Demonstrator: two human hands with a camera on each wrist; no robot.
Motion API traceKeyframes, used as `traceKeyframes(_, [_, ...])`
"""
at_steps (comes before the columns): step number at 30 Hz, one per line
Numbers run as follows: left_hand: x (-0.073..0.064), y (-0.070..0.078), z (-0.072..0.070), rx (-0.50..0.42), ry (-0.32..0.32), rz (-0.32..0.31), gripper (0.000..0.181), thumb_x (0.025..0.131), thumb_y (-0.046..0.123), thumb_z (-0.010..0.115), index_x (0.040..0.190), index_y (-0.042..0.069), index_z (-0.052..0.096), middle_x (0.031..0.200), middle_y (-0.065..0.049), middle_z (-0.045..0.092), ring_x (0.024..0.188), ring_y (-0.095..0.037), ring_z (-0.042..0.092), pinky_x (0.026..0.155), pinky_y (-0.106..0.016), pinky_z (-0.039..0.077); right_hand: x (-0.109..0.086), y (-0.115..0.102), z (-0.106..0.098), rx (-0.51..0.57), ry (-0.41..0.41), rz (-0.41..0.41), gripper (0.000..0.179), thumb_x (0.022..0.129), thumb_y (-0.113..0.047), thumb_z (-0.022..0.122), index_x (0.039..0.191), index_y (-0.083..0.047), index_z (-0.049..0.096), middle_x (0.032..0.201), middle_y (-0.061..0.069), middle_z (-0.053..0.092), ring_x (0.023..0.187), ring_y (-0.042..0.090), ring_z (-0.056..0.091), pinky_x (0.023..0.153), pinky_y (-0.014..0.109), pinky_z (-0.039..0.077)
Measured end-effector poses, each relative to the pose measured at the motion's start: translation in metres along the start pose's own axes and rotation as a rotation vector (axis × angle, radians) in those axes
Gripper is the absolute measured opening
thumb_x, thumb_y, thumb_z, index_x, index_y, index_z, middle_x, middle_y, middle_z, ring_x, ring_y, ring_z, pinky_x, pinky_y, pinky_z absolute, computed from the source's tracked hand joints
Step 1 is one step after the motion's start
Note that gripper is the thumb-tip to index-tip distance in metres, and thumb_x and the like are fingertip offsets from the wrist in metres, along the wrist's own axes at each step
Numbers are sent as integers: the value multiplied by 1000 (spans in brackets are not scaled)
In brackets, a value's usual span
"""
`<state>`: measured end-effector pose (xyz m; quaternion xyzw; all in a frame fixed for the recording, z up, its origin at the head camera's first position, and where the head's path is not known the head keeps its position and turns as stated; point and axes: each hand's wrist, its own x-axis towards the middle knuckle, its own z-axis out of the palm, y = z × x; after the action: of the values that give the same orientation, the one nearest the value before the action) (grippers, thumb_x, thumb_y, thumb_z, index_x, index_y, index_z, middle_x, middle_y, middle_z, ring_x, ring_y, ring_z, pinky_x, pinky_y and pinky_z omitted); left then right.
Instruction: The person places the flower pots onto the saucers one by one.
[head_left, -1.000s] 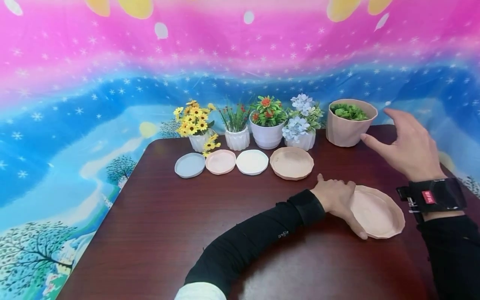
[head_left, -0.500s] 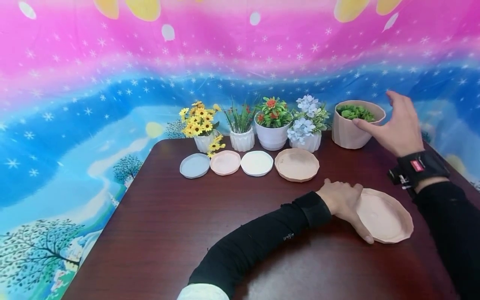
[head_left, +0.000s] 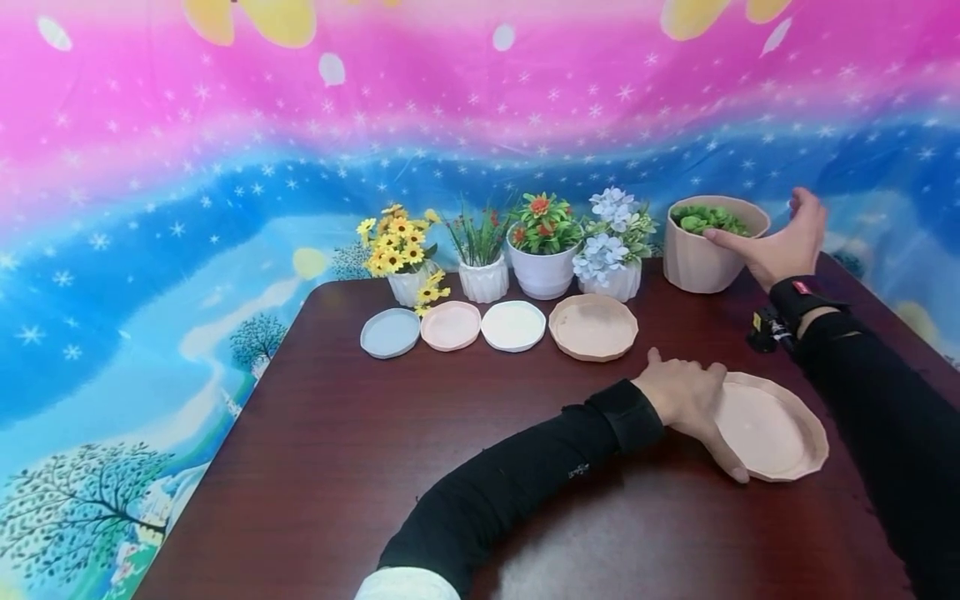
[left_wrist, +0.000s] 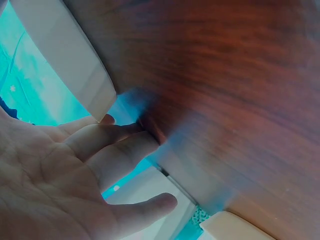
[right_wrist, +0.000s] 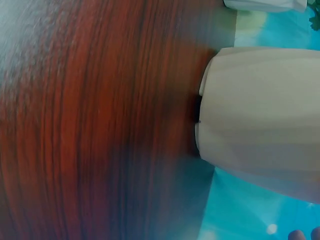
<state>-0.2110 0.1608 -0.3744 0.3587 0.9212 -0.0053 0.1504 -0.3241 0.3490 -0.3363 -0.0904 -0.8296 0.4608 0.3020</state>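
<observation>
In the head view, my left hand [head_left: 690, 404] holds the left edge of a large beige saucer [head_left: 772, 429], thumb along the near side and index finger at the far side. The left wrist view shows the palm and fingers [left_wrist: 120, 160] close over the table, the saucer's pale side [left_wrist: 70, 55] at the index fingertip. At the back right stands a beige pot [head_left: 701, 260] with a green leafy plant [head_left: 708, 221]. My right hand [head_left: 787, 237] is spread at its right side, thumb overlapping its front. In the right wrist view, the pot [right_wrist: 260, 110] stands apart from the fingertips.
Left of the beige pot stand several potted flowers, with blue blossoms [head_left: 600, 258] nearest. Before them lie a grey saucer [head_left: 390, 333], a pink saucer [head_left: 450, 325], a white saucer [head_left: 513, 325] and a tan saucer [head_left: 592, 327]. A printed cloth [head_left: 480, 108] hangs behind the table [head_left: 337, 467].
My right hand has moved left and inward to the beige pot, its thumb coming across the pot's front. My left hand stays at the large saucer. The head view has shifted slightly.
</observation>
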Motion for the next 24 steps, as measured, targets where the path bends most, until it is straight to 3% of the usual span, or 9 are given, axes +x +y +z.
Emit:
traceKeyframes(17, [-2,-4,1,-16,-10,15,121,58,88,84,156,35,39,140,18,56,129,-3,53,127,-59,17,3,-2,20,-10,-74,81,126,82,-53,89,172,-16,9,176,13,15,160,31,19,130,51,20])
traceKeyframes(24, [-2,0,-1,-22,-10,4,116,58,87,85,152,36,42,136,20,57,128,-2,53,127,-60,15,2,-2,19,43,-83,148,129,82,-55,88,172,-19,2,178,12,8,163,27,12,131,48,17])
